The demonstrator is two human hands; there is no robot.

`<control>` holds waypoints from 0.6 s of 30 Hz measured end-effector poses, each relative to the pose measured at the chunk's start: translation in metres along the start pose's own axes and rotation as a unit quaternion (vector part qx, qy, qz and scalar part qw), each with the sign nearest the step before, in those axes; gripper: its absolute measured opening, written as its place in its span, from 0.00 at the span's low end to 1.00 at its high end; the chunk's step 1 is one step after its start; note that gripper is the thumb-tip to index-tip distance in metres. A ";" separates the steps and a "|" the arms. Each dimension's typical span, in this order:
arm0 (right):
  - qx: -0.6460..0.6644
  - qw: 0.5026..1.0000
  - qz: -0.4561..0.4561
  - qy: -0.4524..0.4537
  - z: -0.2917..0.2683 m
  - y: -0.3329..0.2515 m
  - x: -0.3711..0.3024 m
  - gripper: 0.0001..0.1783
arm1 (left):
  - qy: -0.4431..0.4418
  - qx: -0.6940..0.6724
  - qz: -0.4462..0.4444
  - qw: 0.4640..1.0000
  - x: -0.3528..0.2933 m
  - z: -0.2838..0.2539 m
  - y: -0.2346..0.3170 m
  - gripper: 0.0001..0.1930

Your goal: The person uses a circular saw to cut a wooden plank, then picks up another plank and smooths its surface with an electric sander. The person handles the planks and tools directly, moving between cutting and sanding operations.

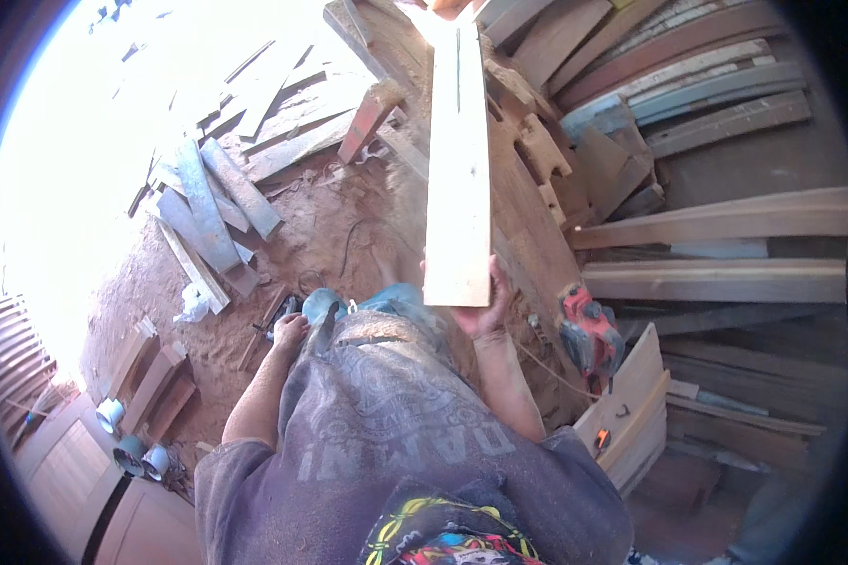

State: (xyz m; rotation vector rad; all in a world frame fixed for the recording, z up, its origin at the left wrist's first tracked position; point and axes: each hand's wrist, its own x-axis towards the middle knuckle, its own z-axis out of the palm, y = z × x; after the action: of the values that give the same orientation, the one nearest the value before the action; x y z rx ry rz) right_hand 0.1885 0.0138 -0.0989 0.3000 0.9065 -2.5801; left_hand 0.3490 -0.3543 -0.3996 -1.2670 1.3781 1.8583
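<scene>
A long pale wooden board [458, 188] stretches away from me, brightly lit, with a dark line near its far end. My right hand [488, 306] is closed around its near end, fingers up along the right edge and palm underneath. The far end of the board reaches the upper rim of the view, where glare hides what it touches. My left hand [291, 330] hangs low beside my left thigh, its fingers curled. Dark bits show just beyond it, and what those fingers hold, if anything, is hidden.
A red power tool [590, 330] with a cord sits at right, near leaning panels [627, 410]. Stacked planks [716, 281] fill the right side. Offcuts [207, 202] litter the dusty ground at left. A red block [369, 121] stands ahead; several cups [130, 455] lie lower left.
</scene>
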 end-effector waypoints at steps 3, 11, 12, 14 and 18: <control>0.181 0.980 0.044 -0.070 -0.018 0.008 -0.018 0.55 | 0.015 0.066 -0.017 0.998 -0.002 -0.004 -0.005 0.19; 0.206 0.975 0.062 -0.053 -0.013 0.027 -0.029 0.59 | -0.010 0.103 -0.012 0.995 -0.026 0.012 0.026 0.21; 0.199 0.977 0.063 -0.052 -0.013 0.028 -0.028 0.59 | -0.023 0.118 -0.004 0.993 -0.027 0.015 0.029 0.22; 0.122 0.990 0.060 -0.042 -0.018 0.030 -0.027 0.60 | -0.042 0.083 -0.018 0.995 -0.034 0.021 0.034 0.23; -0.223 0.965 0.052 0.125 -0.012 0.029 -0.028 0.62 | -0.120 0.084 -0.012 0.989 -0.069 0.066 0.067 0.26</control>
State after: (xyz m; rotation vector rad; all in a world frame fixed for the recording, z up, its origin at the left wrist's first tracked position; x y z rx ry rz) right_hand 0.2267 0.0086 -0.1152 0.5309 1.4820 -2.1944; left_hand 0.2996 -0.3085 -0.3035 -0.9395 1.3494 1.7718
